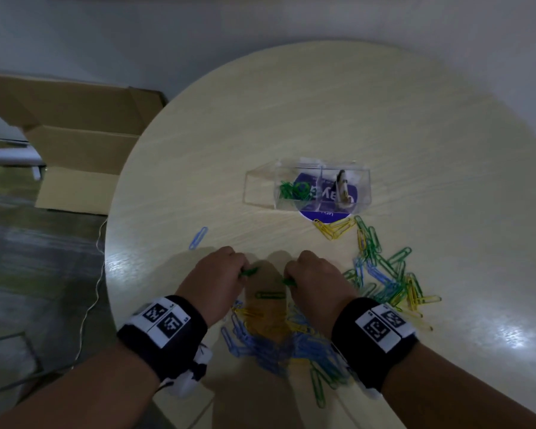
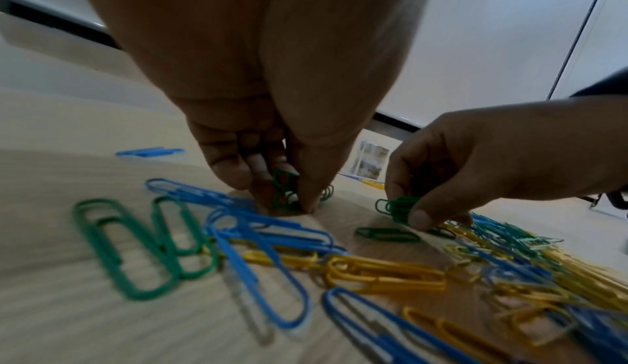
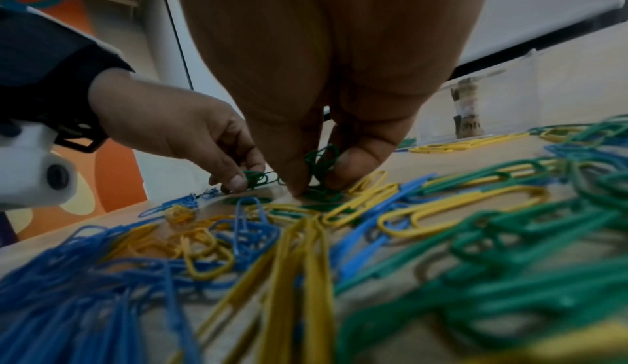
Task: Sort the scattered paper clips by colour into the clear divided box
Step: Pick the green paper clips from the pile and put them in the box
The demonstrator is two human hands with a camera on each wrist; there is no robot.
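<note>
A flattened cardboard box (image 1: 75, 131) lay on the grey floor (image 1: 37, 243) at the far left, and a thin white cable (image 1: 96, 274) hung down beside the round, pale wood-grain worktop (image 1: 322, 119), with a plain white wall behind it. On the worktop, a lone blue clip (image 1: 198, 238) lay left of centre, its long axis running near-left to far-right. The left hand (image 1: 218, 274) was curled, its fingertips pinching a small bunch of green clips (image 2: 284, 191) down against the worktop. Between the two hands one green clip (image 1: 270, 295) lay flat, long axis left to right. The right hand (image 1: 314, 278) was likewise curled, pinching its own bunch of green clips (image 3: 321, 165). Near the wrists lay a mixed heap of blue and yellow clips (image 1: 276, 332). Farther off, right of centre, stood the clear divided box (image 1: 307, 188), long axis left to right, green clips in its middle compartment, resting partly on a purple round sticker (image 1: 322, 213). At the near right spread another heap of green, blue and yellow clips (image 1: 384, 274).
</note>
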